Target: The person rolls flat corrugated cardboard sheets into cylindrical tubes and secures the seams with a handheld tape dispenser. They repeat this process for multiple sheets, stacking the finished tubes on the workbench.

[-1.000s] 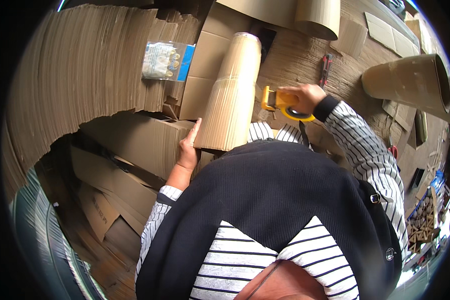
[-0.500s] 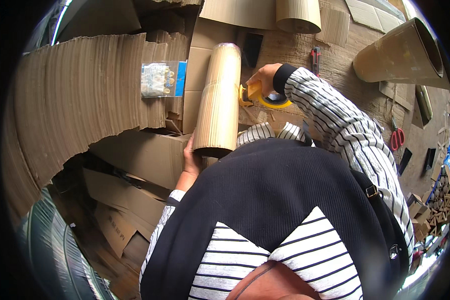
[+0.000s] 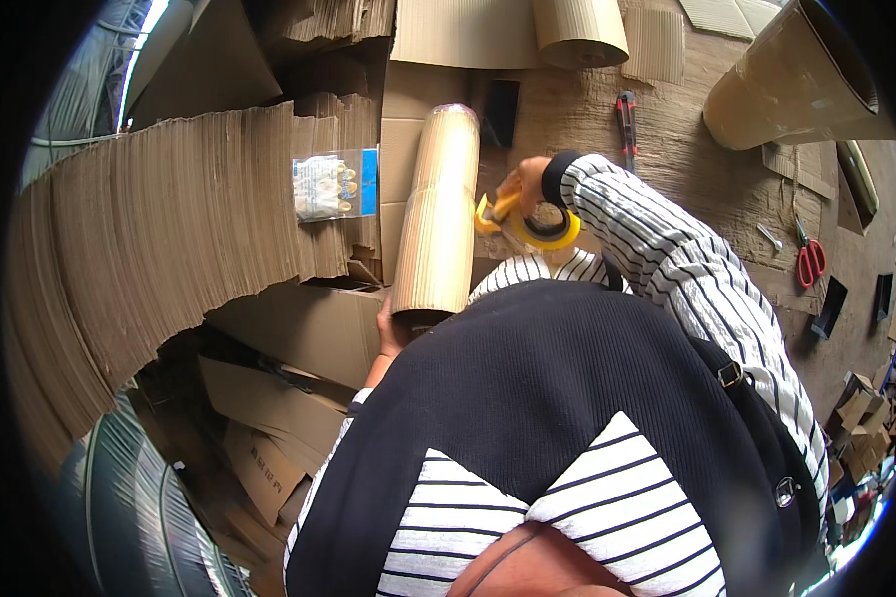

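A ribbed cardboard tube [image 3: 438, 214], with clear tape across its far end, lies lengthwise before me, its dark hollow near end by my chest. My left hand [image 3: 391, 330] grips that near end from the left side; most of its fingers are hidden beneath or behind the tube. To the right of the tube, my right hand [image 3: 530, 186] is closed around a yellow tape dispenser [image 3: 551, 231] with a roll in it. The dispenser's front tip is close to the tube's right side; whether it touches is unclear.
Stacked corrugated cardboard [image 3: 189, 199] fills the left, with a small plastic packet [image 3: 335, 186] on it. A red-and-black utility knife [image 3: 626, 127], red-handled scissors [image 3: 811, 261] and a large cardboard cylinder [image 3: 782, 85] are on the wooden surface at right. Another cardboard roll [image 3: 581, 35] lies at the far side.
The whole view has shifted, so most things appear lower. My right hand and the dispenser have tilted slightly beside the tube. My left hand keeps its grip.
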Motion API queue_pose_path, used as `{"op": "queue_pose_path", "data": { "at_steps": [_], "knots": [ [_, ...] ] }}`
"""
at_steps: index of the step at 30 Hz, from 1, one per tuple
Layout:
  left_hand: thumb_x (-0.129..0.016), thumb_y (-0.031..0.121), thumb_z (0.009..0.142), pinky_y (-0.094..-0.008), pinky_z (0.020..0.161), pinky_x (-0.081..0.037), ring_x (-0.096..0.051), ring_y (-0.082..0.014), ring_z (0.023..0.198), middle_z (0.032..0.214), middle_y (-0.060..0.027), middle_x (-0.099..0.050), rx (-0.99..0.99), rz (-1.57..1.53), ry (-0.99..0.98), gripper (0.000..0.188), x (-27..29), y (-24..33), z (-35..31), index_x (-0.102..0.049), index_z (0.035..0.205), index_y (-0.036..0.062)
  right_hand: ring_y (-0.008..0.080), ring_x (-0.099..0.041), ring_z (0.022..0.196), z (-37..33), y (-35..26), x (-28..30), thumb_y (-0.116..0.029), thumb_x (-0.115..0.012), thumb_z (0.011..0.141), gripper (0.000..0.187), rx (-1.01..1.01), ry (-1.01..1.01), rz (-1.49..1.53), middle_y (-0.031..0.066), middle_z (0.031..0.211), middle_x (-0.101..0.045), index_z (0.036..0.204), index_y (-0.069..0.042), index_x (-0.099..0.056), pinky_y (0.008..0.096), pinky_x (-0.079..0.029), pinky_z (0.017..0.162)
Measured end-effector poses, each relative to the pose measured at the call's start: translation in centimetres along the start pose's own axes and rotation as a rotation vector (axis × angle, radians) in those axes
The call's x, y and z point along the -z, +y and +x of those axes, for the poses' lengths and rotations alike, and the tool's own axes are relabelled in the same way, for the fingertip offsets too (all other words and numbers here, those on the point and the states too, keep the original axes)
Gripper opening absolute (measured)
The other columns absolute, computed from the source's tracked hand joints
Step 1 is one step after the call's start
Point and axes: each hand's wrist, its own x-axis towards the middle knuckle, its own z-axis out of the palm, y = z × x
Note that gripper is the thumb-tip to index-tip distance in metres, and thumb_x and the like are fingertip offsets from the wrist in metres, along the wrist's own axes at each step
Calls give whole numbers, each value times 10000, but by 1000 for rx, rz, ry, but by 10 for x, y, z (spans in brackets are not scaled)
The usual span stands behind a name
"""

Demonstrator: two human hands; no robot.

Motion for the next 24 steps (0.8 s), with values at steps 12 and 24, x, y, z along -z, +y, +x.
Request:
{"op": "queue_pose_path", "data": {
  "at_steps": [12,24],
  "knots": [
    [-385,323,1019,-356,948,-473,-613,-203,1069,1219,-88,-631,-49,236,100,463,35,19,31,-546,1315,6,139,-544,789,21,23,-100,-91,-676,858,625,-103,914,1743,30,961,-605,1436,-131,-441,307,-461,660],
    [-502,55,790,-439,784,-525,-652,-424,894,915,-253,-665,-637,1509,84,281,-118,233,107,-684,1003,38,151,-600,995,-64,85,-86,33,-702,806,781,-4,1064,1586,82,1249,-570,1487,-36,-327,251,-504,823]
  ]
}}
